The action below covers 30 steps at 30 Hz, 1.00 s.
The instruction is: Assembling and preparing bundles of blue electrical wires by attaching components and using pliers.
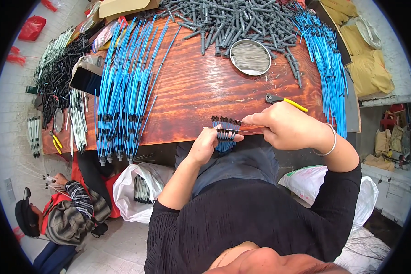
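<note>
My left hand (pixel 203 145) is closed round a small row of thin blue sticks with black tips (pixel 224 142), held at the table's near edge above my lap. Thin metal wires (pixel 233 131) lie crosswise over the row. My right hand (pixel 281 124) comes in from the right with its index finger stretched to the rightmost black tip. Its other fingers are curled, and whatever they pinch is too small to make out. Just beyond the right hand lie cutting pliers (pixel 287 101) with a yellow handle. A round metal dish (pixel 251 73) full of fine wires stands farther back.
Grey plastic fittings (pixel 233 23) are heaped at the back. Blue stick bundles (pixel 125 91) lie at left, with more blue sticks (pixel 326 68) at right. White sacks (pixel 139 192) stand below the table. A co-worker (pixel 68 214) sits at lower left, holding wired pieces.
</note>
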{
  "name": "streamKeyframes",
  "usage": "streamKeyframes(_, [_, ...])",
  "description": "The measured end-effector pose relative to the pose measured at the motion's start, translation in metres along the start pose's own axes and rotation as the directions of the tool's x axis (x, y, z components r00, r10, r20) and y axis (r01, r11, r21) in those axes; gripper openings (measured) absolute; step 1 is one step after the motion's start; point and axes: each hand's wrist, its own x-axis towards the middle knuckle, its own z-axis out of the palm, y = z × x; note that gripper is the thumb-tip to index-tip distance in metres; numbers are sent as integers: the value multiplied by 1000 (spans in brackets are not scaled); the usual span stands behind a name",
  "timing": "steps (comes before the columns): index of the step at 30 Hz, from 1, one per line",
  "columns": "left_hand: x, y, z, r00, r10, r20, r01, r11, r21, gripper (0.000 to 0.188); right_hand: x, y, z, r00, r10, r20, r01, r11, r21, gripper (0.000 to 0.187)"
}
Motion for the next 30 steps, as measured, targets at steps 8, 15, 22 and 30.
streamKeyframes(8, [1,2,0,1000,3,14,-3,1000,-17,44,6,-10,-7,998,31,56,-26,997,-76,29])
streamKeyframes(15, [-1,4,3,1000,20,-11,-20,998,-51,44,8,-1,12,997,40,-73,-27,986,165,23])
streamKeyframes(22, [0,4,1,999,36,13,-36,999,5,45,10,4,8,998,-13,-66,19,995,101,21])
streamKeyframes(30, [0,5,-1,1000,18,0,-18,999,27,47,13,-1,8,997,27,-71,-16,988,155,20])
